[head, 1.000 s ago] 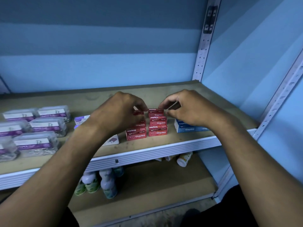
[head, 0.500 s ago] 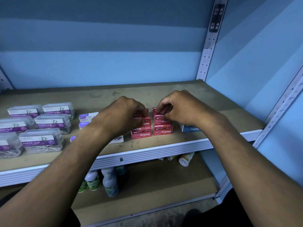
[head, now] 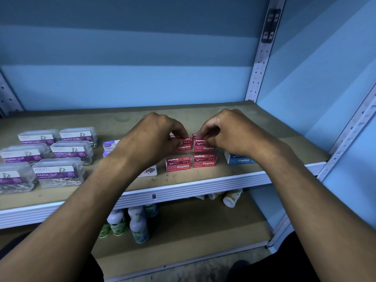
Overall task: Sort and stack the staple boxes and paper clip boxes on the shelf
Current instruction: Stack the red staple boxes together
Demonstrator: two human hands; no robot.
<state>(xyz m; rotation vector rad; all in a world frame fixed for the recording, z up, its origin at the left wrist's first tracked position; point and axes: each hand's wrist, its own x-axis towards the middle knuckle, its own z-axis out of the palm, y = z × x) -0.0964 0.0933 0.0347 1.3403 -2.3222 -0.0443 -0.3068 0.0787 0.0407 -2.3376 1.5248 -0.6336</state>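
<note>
My left hand [head: 154, 137] pinches the top red staple box [head: 181, 143] of the left rear stack; my right hand [head: 230, 130] pinches the top red box [head: 203, 146] of the stack just beside it. Two more red boxes [head: 178, 163] sit in front, near the shelf [head: 195, 181] front edge. A blue box [head: 239, 159] lies toward the right edge, paper clip boxes [head: 59, 171] at the left end.
</note>
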